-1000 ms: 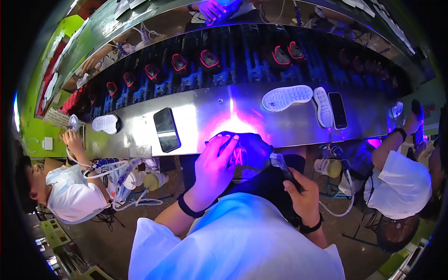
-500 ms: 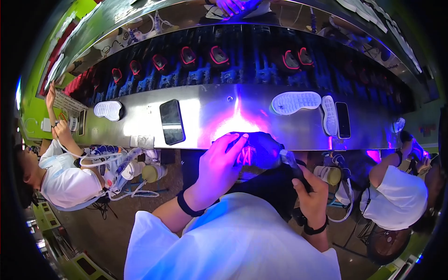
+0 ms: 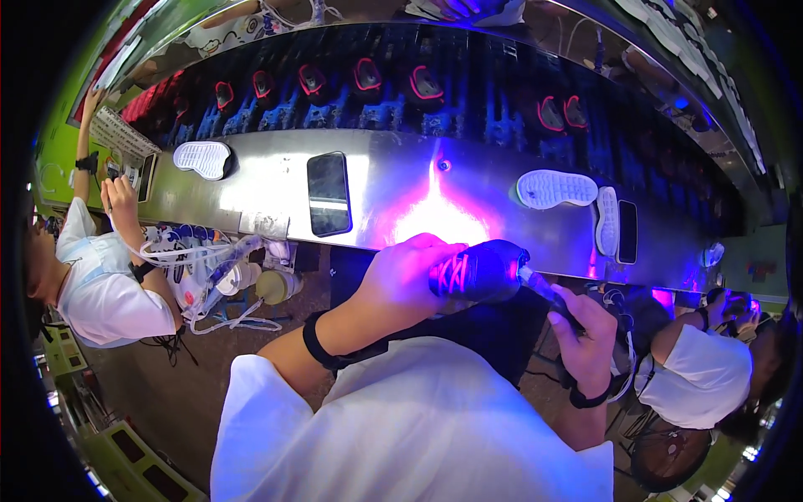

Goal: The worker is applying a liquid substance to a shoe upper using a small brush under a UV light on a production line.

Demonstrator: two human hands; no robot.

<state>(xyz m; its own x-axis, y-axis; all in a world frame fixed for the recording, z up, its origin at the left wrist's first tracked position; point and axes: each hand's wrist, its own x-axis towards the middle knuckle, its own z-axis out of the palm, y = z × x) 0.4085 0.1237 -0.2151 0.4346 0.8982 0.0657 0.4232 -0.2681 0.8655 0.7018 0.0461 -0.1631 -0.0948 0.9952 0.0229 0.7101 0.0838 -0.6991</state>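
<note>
My left hand point(image 3: 406, 283) is closed round the heel end of a dark shoe upper point(image 3: 492, 269) with pink-lit laces. The upper lies on its side just off the bench's near edge, its toe pointing right. In my right hand point(image 3: 583, 335) is a slim brush point(image 3: 545, 289) with a dark handle. Its pale tip touches, or nearly touches, the lower rim of the toe. Fingers of the left hand partly hide the shoe's opening. Bright violet light falls on the metal bench point(image 3: 284, 192) behind the shoe.
White soles point(image 3: 556, 189) lie on the bench at right, another sole point(image 3: 201, 159) at left. Phones point(image 3: 329, 194) rest nearby. Beyond, a dark conveyor point(image 3: 468, 75) carries several red-rimmed shoes. Co-workers point(image 3: 109, 284) sit on both sides; tubes and a pot point(image 3: 278, 286) hang below the bench edge.
The shoe upper and both hands have shifted right, and the toe shows more. The brush tip stays at the toe rim. The whole view has tilted slightly.
</note>
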